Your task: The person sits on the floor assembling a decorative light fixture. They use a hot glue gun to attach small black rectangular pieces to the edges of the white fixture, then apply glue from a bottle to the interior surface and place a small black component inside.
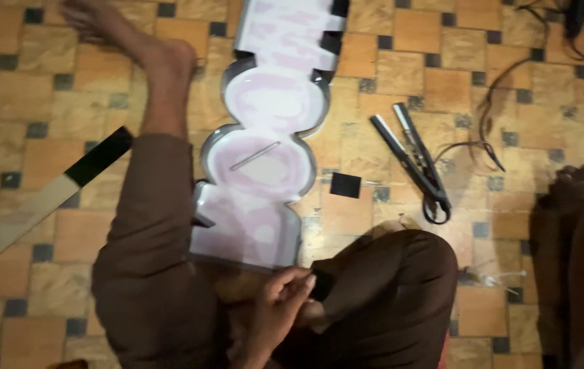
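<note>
While the person sits on the tiled floor (401,27), one hand (282,297), side undeterminable, curls with grip together at the near end of the channel-letter sign (265,102), metal shears (418,160) lying unused just beside it, the other hand unseen.

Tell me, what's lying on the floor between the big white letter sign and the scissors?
A small black square piece lies on the tiled floor between the white letter sign and the scissors. The head view shows it, apart from both.

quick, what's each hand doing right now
Left hand: not in view.
Right hand: fingers curled at the near edge of the sign letters; grip cannot be told.
</note>
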